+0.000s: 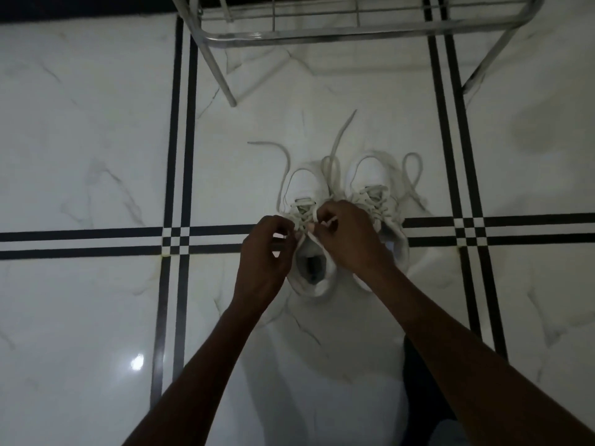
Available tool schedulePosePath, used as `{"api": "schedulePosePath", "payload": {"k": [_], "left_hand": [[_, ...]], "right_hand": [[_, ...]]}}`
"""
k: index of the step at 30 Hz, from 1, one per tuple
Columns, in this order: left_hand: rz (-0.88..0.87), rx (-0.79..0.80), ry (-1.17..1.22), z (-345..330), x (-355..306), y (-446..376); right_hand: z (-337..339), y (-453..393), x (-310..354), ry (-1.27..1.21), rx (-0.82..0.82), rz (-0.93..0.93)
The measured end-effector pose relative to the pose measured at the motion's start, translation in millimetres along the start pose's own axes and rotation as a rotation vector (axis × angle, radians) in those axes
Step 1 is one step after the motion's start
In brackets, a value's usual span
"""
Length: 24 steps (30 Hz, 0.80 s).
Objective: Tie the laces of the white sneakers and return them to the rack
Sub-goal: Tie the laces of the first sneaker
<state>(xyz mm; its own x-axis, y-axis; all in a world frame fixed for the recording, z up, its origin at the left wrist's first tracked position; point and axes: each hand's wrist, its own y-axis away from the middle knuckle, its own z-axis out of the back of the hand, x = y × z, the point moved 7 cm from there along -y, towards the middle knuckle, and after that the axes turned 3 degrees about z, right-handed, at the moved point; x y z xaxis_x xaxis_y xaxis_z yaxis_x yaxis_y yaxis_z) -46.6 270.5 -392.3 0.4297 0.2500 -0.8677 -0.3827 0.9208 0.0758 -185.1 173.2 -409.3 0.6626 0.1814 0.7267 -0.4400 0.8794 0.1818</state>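
Two white sneakers stand side by side on the floor, toes pointing away from me. The left sneaker (pixel 307 188) has its opening towards me, and its laces (pixel 306 217) are pinched between both hands over the tongue. My left hand (pixel 265 252) grips one lace strand, my right hand (pixel 346 236) grips the other. Two loose lace ends (pixel 338 140) trail forward on the floor. The right sneaker (pixel 373 175) sits partly behind my right hand, its lace (pixel 413 169) looping loose to the right. The metal shoe rack (pixel 354 30) stands just beyond the shoes.
The floor is glossy white marble tile (pixel 96 140) with black double stripes. Two rack legs (pixel 222 78) come down ahead of the sneakers. A dark trouser leg (pixel 421 381) shows at the bottom right under my right forearm.
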Motion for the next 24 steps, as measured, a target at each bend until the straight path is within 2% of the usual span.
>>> {"api": "schedulePosePath", "payload": {"k": [4, 8, 13, 16, 20, 24], "left_hand": [[0.009, 0.029, -0.060, 0, 2, -5], [-0.015, -0.039, -0.172, -1, 0, -6], [-0.028, -0.094, -0.267, -2, -3, -6], [-0.061, -0.075, -0.322, -2, -10, -10], [0.040, -0.150, -0.261, 2, -8, -11], [0.079, -0.175, -0.074, 0, 4, -5]], "right_hand": [[6, 2, 3, -0.027, -0.033, 0.022], [14, 15, 12, -0.041, -0.097, 0.035], [14, 19, 24, 0.120, -0.125, 0.059], [14, 18, 19, 0.114, -0.169, 0.004], [13, 19, 15, 0.059, -0.198, -0.083], [12, 15, 11, -0.030, -0.179, -0.073]]}}
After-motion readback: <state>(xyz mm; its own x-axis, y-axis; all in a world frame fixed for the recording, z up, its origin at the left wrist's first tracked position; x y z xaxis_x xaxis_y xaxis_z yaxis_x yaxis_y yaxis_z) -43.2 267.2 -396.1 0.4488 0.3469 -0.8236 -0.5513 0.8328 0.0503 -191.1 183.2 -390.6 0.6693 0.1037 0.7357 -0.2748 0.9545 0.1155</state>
